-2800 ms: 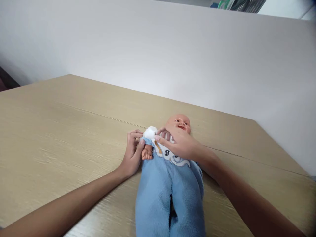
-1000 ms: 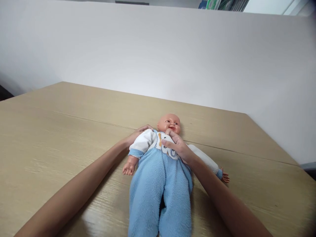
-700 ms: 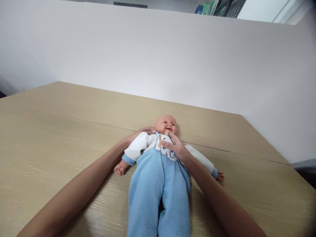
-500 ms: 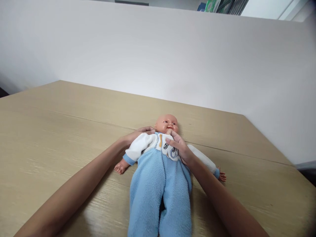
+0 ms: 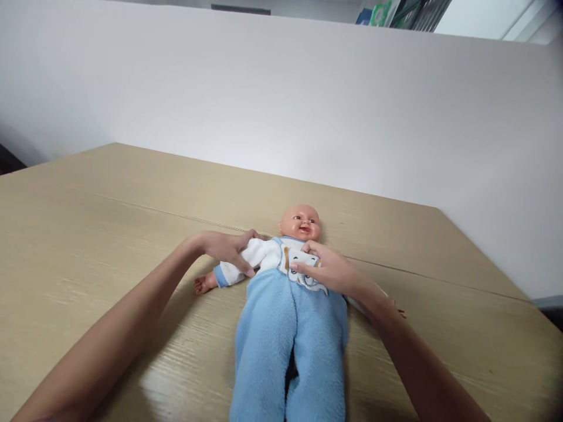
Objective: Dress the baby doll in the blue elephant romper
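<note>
- One doll (image 5: 269, 319) is lying face-up between left grip (image 5: 229, 248) and right grip (image 5: 333, 269).
- Left grip is holding its sleeve (image 5: 259, 252), thumb and fingers parted.
- Right grip is resting half-curled on its chest (image 5: 287, 259); whether pinching, I can't tell.
- Uneven pulling could be twisting it.

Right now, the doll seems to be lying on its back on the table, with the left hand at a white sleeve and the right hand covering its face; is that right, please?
Not quite: the right hand is on the printed chest of the doll, and the face is uncovered, as the head view shows. The rest of your statement stands.
</note>
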### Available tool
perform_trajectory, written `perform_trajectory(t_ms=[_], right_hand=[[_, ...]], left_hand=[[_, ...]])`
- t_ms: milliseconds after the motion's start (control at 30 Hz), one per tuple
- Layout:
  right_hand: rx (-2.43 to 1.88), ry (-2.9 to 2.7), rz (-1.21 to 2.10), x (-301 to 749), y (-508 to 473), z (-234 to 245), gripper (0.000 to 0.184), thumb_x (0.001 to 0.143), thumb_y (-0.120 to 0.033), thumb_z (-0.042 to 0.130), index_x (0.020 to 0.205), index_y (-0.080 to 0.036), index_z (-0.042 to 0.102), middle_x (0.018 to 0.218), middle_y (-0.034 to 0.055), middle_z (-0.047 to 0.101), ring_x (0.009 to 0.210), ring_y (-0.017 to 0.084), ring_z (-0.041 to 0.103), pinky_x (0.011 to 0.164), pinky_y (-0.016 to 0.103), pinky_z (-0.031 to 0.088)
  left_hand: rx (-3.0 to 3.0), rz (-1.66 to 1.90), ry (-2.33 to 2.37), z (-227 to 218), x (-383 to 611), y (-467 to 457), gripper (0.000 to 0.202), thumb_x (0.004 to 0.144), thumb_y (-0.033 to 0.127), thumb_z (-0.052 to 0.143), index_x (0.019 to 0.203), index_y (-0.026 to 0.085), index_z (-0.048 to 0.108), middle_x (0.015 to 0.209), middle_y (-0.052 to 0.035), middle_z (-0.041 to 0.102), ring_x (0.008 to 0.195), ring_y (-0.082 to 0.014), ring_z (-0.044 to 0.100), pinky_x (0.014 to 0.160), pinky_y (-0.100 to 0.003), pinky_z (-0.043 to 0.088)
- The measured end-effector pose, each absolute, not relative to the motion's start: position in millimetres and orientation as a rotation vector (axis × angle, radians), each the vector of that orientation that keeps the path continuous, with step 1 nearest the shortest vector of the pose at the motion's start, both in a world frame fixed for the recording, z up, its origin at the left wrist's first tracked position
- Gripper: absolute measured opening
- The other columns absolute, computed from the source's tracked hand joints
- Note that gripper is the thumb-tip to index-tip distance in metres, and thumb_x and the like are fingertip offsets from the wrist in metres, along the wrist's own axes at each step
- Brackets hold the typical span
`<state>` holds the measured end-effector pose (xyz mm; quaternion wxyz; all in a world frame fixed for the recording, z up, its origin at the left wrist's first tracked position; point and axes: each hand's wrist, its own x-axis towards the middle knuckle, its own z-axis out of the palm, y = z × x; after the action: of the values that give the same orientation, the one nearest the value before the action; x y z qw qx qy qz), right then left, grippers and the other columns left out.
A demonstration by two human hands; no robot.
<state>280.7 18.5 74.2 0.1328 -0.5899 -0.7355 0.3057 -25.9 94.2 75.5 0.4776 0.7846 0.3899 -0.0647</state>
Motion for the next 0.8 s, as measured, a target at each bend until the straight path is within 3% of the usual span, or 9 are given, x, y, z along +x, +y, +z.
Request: perform_trajectory(t_ms=[333, 567, 667, 800], right_hand=[[-1.831, -2.013, 0.851, 273.7, 16.3, 72.6, 0.042, 0.086, -0.063, 0.075, 0.091, -0.026, 0.056, 0.079, -0.0036, 0.066, 0.074, 0.019, 0.059, 0.066, 0.030, 0.035], [-1.817, -2.015, 0.519, 294.1, -7.9, 66.8, 0.040, 0.098, -0.065, 0.063, 0.098, -0.025, 0.061, 0.094, 0.0041, 0.073, 0.088, 0.026, 0.064, 0.079, 0.037, 0.043], [-1.704, -1.935, 0.314, 332.6, -34.5, 47.1, 0.038, 0.099, -0.061, 0.065, 0.110, -0.024, 0.065, 0.111, 0.0083, 0.074, 0.102, 0.030, 0.067, 0.093, 0.043, 0.049], [-1.734, -1.899, 0.129, 398.1, -82.2, 15.8, 0.055, 0.096, -0.065, 0.069, 0.135, -0.027, 0.062, 0.134, 0.0129, 0.069, 0.124, 0.038, 0.062, 0.108, 0.056, 0.049]], left_hand=[[2.066, -0.376, 1.146, 88.3, -40.3, 92.0, 0.100, 0.060, 0.066, 0.090, 0.140, 0.020, 0.052, 0.134, -0.0131, 0.071, 0.118, -0.0371, 0.069, 0.095, -0.038, 0.054], [2.095, -0.469, 1.305, 99.7, -41.3, 87.7, 0.109, 0.058, 0.061, 0.087, 0.151, 0.022, 0.045, 0.135, -0.0162, 0.071, 0.112, -0.0382, 0.070, 0.088, -0.039, 0.054], [2.090, -0.417, 1.330, 103.5, -44.9, 85.0, 0.109, 0.058, 0.062, 0.086, 0.152, 0.024, 0.045, 0.142, -0.0160, 0.068, 0.118, -0.0383, 0.069, 0.093, -0.041, 0.054], [2.206, -0.239, 1.373, 119.5, -40.3, 67.7, 0.090, 0.078, 0.072, 0.071, 0.151, 0.023, 0.047, 0.154, -0.0170, 0.059, 0.133, -0.0390, 0.062, 0.107, -0.048, 0.051]])
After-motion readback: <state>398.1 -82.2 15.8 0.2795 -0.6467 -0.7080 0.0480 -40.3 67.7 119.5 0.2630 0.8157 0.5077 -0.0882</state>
